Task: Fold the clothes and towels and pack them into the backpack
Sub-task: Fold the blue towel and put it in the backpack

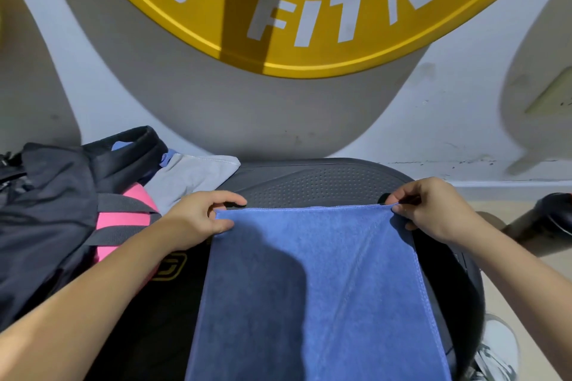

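On the dark padded seat (309, 185) before me lies a blue towel (309, 288), spread flat; my left hand (201, 219) and right hand (433, 210) each pinch a far corner, fingers curled.

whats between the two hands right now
The top edge of the blue towel spans it, pinched at one corner by the left hand and at the other by the right hand, over a dark pad; head view.
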The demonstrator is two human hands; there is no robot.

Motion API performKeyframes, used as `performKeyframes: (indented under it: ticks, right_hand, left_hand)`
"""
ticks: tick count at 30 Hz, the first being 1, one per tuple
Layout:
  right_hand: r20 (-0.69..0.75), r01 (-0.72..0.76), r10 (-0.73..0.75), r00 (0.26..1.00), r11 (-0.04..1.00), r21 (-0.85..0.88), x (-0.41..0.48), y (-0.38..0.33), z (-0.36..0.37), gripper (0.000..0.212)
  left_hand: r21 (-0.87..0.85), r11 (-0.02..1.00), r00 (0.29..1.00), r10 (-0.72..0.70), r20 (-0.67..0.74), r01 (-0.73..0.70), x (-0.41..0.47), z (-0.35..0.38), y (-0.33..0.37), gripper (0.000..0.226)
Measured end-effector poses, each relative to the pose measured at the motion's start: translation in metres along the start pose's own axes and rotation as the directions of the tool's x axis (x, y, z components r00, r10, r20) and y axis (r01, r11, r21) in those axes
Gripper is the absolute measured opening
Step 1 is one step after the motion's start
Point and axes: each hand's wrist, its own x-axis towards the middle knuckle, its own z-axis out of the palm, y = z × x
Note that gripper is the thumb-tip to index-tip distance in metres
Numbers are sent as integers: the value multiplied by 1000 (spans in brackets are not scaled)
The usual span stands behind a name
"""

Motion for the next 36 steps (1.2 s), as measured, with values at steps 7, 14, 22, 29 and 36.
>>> performKeyframes:
  ticks: [7,14,22,29,36]
  right_hand:
    - [-207,-5,0,978,1000,-21,8,2,5,25]
    - [-355,-6,67,933,986,169,42,-12,19,28]
    - [-357,-120,160,920,984,133,-6,-7,13,19]
    - [-290,-304,346,892,935,181,-148,24,44,15]
    - [-134,-374,443,887,857,355,-189,42,50,18]
  left_hand:
    - [-465,862,918,-333,-217,203,17,11,-4,11]
    - [-434,895,806,-330,-491,103,52,25,3,10]
    - [-325,932,732,-335,-594,163,-3,28,20,18]
    - [-342,834,679,-551,-486,432,-147,103,26,3]
    - [-390,796,658,-604,-450,464,-188,114,33,8]
